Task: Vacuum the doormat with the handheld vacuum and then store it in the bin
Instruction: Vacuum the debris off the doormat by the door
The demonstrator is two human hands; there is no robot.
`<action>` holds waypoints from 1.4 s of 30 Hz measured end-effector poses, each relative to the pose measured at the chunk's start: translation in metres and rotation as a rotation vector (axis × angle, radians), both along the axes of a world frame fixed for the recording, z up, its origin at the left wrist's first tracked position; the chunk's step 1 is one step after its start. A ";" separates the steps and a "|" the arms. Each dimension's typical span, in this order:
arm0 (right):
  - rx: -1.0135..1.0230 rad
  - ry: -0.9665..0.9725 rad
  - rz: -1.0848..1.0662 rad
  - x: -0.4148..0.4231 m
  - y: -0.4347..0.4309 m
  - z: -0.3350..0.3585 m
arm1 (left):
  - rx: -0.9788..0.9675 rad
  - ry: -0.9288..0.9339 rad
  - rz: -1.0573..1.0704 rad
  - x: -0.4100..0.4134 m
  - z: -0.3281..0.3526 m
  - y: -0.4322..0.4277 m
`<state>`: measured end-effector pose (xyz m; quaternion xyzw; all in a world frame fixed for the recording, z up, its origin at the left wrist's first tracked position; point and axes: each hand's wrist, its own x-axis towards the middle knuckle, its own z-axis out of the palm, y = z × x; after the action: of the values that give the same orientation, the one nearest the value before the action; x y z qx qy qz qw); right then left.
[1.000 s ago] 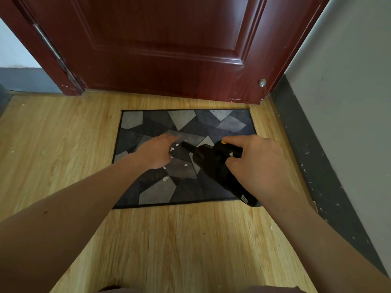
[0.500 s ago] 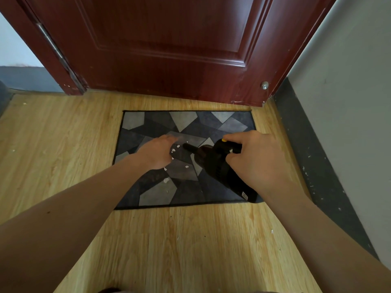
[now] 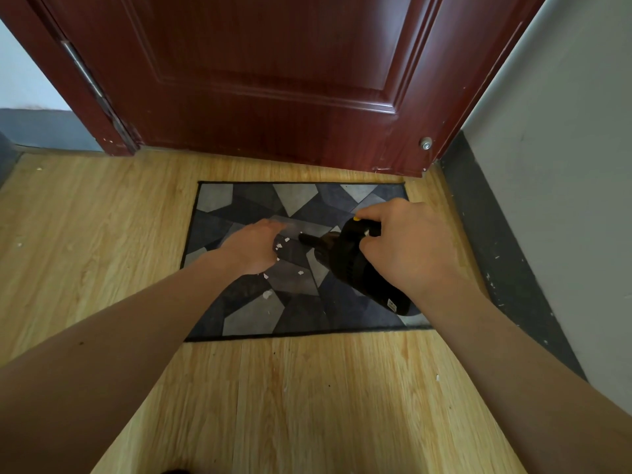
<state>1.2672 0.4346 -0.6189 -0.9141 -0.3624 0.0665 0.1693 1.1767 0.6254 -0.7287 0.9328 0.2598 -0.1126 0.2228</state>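
Note:
A grey and dark patchwork doormat [image 3: 253,313] lies on the wooden floor before a red-brown door. Small white scraps [image 3: 267,294] are scattered over its middle. My right hand [image 3: 407,248] grips a black handheld vacuum [image 3: 355,268] with a yellow button; its narrow nozzle points left, low over the mat. My left hand [image 3: 251,249] rests on the mat just left of the nozzle tip, fingers pressed down beside the scraps. No bin is in view.
The closed door [image 3: 273,80] stands right behind the mat, with a metal stopper [image 3: 426,144] at its lower right. A grey wall with a dark skirting [image 3: 492,241] runs along the right. Wooden floor [image 3: 85,234] spreads left and toward me, with a few white specks.
The view has shifted slightly; both hands and the vacuum keep nearly the same place on the mat, the nozzle still pointing at my left hand.

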 end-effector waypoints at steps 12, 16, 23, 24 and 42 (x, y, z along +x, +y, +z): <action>0.010 0.019 0.011 -0.014 -0.005 -0.001 | -0.009 -0.006 0.076 -0.008 -0.003 0.014; 0.025 0.012 -0.007 -0.013 -0.007 -0.002 | -0.018 0.021 0.099 -0.014 -0.002 0.020; -0.005 0.005 -0.006 -0.010 -0.003 0.001 | -0.029 0.006 0.104 -0.017 0.004 0.021; 0.000 0.013 -0.005 -0.012 -0.001 0.002 | -0.028 0.007 0.106 -0.018 0.005 0.021; 0.077 0.086 0.074 -0.034 0.012 0.007 | -0.034 0.028 0.139 -0.025 0.005 0.027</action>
<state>1.2334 0.4471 -0.6117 -0.8892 -0.3906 0.0980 0.2172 1.1521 0.6522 -0.7235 0.9069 0.3250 -0.1142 0.2424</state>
